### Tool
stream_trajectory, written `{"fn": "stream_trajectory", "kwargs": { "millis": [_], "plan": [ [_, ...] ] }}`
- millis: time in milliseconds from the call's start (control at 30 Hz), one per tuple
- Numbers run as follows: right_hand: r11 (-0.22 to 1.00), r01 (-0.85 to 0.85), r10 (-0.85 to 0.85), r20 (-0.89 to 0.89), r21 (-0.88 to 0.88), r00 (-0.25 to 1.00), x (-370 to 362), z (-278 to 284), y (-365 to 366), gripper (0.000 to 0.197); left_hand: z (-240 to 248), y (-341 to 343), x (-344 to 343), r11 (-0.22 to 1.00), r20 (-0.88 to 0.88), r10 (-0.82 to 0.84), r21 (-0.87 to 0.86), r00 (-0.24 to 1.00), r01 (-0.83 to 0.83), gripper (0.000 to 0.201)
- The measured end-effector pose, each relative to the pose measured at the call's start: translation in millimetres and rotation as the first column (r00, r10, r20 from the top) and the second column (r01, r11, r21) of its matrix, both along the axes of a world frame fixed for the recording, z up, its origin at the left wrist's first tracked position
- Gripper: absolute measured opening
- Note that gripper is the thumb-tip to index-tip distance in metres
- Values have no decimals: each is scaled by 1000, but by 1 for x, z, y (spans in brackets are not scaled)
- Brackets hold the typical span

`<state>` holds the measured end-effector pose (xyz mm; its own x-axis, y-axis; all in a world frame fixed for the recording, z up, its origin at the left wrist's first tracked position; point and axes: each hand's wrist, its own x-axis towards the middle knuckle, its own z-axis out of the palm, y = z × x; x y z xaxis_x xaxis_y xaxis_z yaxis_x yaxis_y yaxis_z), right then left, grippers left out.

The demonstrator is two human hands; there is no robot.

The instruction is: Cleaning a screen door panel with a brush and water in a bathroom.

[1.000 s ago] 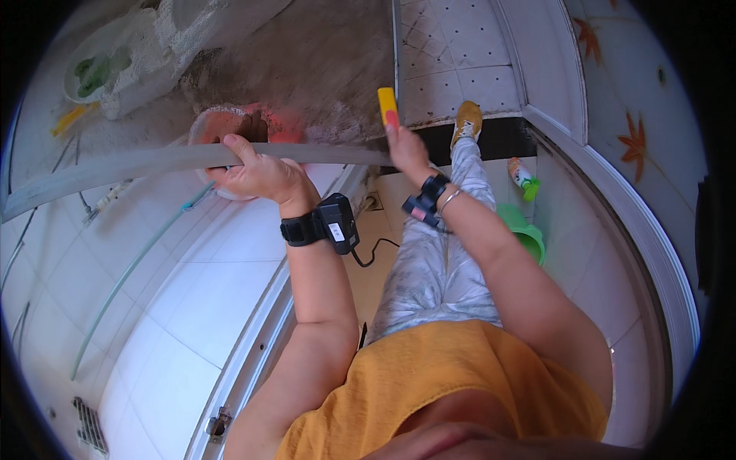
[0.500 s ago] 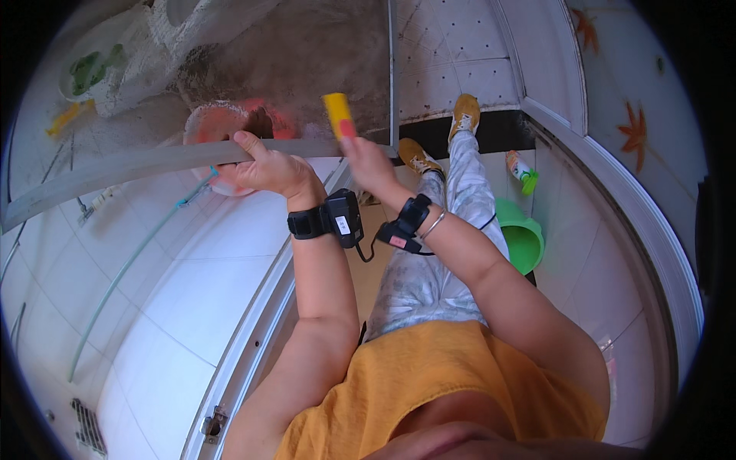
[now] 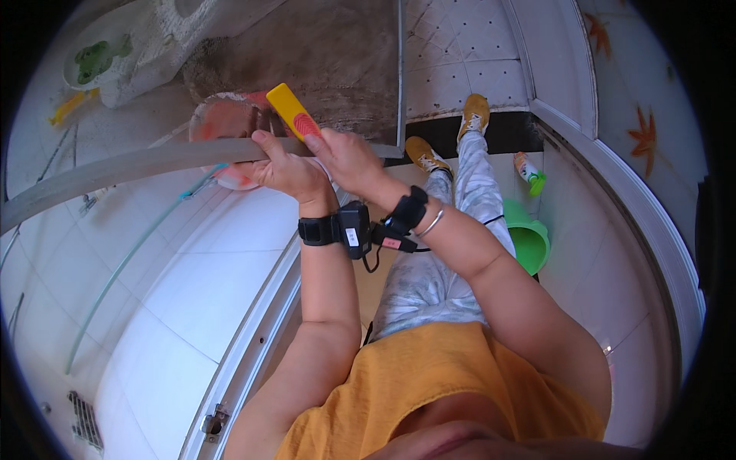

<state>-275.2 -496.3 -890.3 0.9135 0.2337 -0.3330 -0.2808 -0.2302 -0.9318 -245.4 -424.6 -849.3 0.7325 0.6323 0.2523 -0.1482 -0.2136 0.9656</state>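
Note:
My left hand grips the grey edge of a framed glass door, thumb on top, fingers mostly hidden behind. The door's glass panel is clouded with brownish grime. My right hand is closed around a flat yellow tool with a red textured grip patch. One yellow end points up and left over the glass near the edge; the rest is hidden in the hand, so its kind cannot be told. Both hands are close together, the right just beyond the left. Each wrist wears a black strapped device.
A reddish round basin shows behind the glass. A teal hose runs down the tiled wall at left. A green bucket and a spray bottle stand by my legs at right. A metal door track runs at lower left.
My right hand has moved left and down, close to my left hand, and the yellow tool now tilts further left. My left hand still holds the door edge. The view has shifted slightly.

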Motion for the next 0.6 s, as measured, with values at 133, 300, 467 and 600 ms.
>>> {"fn": "stream_trajectory", "kwargs": {
  "millis": [133,300,467,600],
  "plan": [
    [963,-55,-14,-255,-263,967,-36,-80,-34,42,5,-9,5,991,53,-65,-113,996,70,29],
    [971,57,-101,-181,-233,978,-47,-81,-25,41,-5,-6,-6,990,75,-14,-142,997,24,26],
    [986,-32,38,31,-166,999,-11,-31,-20,36,4,-2,-1,997,-27,-74,-29,997,73,33],
    [904,-123,18,-253,-408,967,-29,-108,-75,47,17,-18,13,984,66,-108,-135,992,116,23]
  ]
}}
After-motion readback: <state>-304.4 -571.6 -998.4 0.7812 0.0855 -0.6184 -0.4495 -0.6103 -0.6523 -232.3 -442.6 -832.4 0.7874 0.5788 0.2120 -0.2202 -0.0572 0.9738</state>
